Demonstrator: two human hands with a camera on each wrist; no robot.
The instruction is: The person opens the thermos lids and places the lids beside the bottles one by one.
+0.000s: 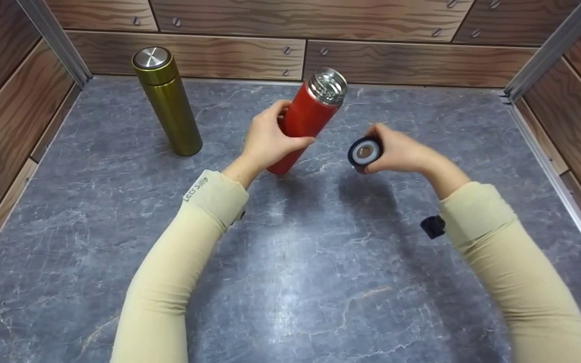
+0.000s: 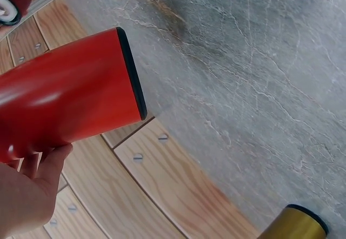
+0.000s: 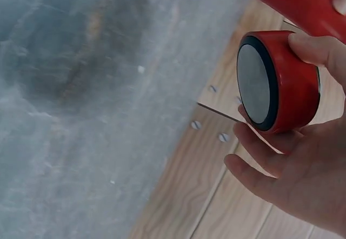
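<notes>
I see the left hand [image 1: 266, 136] gripping the open red bottle [image 1: 311, 112], the right hand [image 1: 397, 150] pinching its cap [image 1: 365, 151]. Putting it back likely means turning the cap over.

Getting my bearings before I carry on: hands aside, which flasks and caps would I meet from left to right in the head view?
Closed gold flask → tilted, uncapped red flask → separate cap.

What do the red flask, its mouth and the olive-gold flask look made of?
Red flask: likely metal, glossy red coat; smooth highlights, though plastic isn't ruled out.
Its mouth: bare steel-like metal; mirror-bright reflections.
Olive-gold flask: probably coated metal, satin sheen; soft streaks of light down its side.
</notes>
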